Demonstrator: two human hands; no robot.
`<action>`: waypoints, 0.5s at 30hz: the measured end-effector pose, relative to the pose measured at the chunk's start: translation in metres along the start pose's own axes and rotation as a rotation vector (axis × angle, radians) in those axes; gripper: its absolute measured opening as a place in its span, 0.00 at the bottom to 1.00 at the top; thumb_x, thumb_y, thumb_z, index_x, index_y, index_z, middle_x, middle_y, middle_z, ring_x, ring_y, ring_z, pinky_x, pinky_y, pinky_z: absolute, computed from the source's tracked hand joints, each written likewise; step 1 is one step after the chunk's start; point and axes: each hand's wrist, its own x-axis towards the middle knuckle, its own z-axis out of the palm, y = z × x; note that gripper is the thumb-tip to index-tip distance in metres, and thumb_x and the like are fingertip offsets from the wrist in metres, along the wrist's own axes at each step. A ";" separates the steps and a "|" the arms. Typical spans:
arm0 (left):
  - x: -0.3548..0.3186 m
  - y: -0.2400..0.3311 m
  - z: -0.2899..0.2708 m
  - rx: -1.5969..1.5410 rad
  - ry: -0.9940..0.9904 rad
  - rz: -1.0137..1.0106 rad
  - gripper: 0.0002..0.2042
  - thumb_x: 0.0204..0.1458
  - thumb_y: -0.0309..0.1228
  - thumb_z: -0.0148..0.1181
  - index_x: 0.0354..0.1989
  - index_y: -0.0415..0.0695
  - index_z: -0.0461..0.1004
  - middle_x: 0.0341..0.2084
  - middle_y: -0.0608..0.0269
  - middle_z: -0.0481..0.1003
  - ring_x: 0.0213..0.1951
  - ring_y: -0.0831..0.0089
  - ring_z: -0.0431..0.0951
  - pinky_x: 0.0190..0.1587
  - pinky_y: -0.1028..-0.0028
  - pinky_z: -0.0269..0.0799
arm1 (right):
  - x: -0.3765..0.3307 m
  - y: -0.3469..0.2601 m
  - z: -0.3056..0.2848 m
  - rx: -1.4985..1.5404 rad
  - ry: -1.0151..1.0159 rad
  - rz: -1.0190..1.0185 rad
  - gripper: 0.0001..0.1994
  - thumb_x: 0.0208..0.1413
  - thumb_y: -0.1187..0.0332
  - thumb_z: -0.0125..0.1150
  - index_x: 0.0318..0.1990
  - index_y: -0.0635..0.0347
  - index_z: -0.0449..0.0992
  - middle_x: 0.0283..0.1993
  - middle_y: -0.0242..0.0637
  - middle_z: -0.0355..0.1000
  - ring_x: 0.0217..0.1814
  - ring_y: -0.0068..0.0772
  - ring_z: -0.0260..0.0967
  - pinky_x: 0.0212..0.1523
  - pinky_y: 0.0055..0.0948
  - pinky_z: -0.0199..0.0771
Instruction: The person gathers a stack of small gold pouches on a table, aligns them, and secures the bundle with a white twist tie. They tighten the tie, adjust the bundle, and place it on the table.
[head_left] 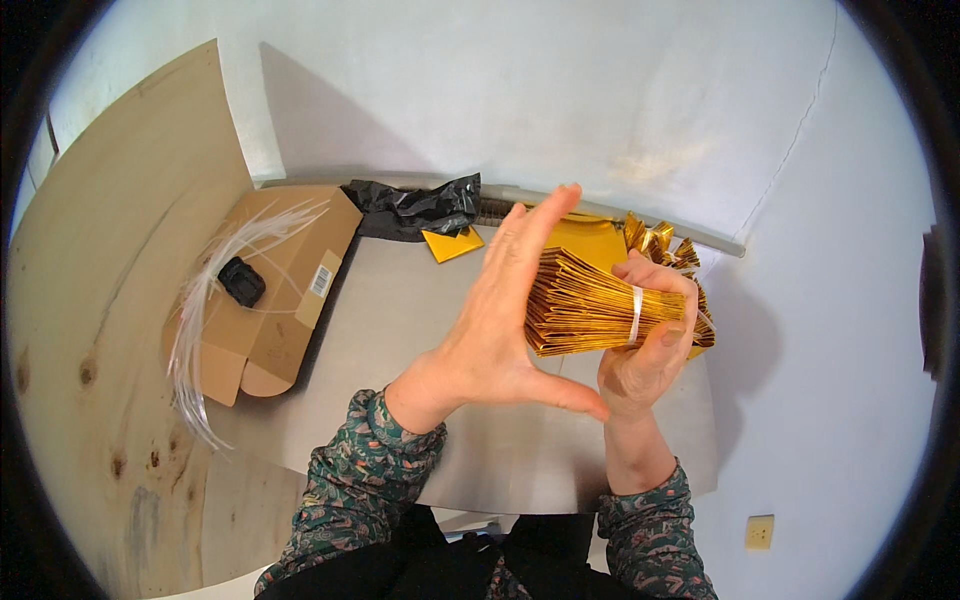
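A thick bundle of folded gold foil paper (570, 305) is held above the table, its loose folds fanning out toward the left. Around its right part runs a narrow white tie (636, 314). My right hand (652, 345) grips the bundle just right of that tie, thumb in front and fingers curled over the back. My left hand (490, 325) is open beside the fanned end, with thumb and fingers spread wide; whether the palm touches the folds I cannot tell. Behind the bundle lies more gold foil (590, 240), partly hidden by the hands.
At left, a brown cardboard box (318, 225) carries a bunch of clear white strips (190, 340) and a small black object (241, 282). A crumpled black plastic bag (420, 205) and a gold foil piece (452, 244) lie at the table's back. Gold foil bows (655, 240) sit at right.
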 end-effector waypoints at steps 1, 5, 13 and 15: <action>-0.001 0.000 0.003 -0.048 0.002 -0.024 0.68 0.21 0.61 0.81 0.72 0.38 0.50 0.63 0.47 0.63 0.66 0.53 0.63 0.67 0.56 0.57 | 0.000 -0.002 0.000 -0.017 -0.010 -0.008 0.35 0.64 0.35 0.44 0.50 0.67 0.67 0.47 0.47 0.71 0.54 0.39 0.68 0.65 0.47 0.59; -0.014 -0.003 0.003 -0.197 0.011 -0.076 0.62 0.23 0.56 0.84 0.68 0.41 0.56 0.56 0.51 0.69 0.58 0.56 0.69 0.62 0.60 0.64 | -0.007 -0.010 0.007 0.073 -0.020 0.115 0.45 0.62 0.28 0.27 0.55 0.68 0.66 0.58 0.49 0.68 0.66 0.44 0.62 0.68 0.46 0.55; -0.031 -0.020 0.004 -0.120 0.241 0.118 0.45 0.31 0.64 0.76 0.48 0.39 0.68 0.37 0.60 0.71 0.35 0.70 0.71 0.40 0.73 0.68 | -0.013 -0.014 0.007 -0.110 -0.116 0.022 0.54 0.56 0.22 0.17 0.61 0.68 0.67 0.61 0.46 0.65 0.64 0.42 0.62 0.69 0.42 0.53; -0.030 -0.017 0.016 -0.209 0.306 0.049 0.43 0.34 0.66 0.73 0.46 0.39 0.68 0.36 0.61 0.71 0.34 0.71 0.71 0.39 0.74 0.68 | -0.012 -0.013 -0.004 -0.110 -0.187 -0.008 0.55 0.55 0.21 0.23 0.64 0.70 0.64 0.60 0.46 0.65 0.62 0.40 0.63 0.67 0.41 0.55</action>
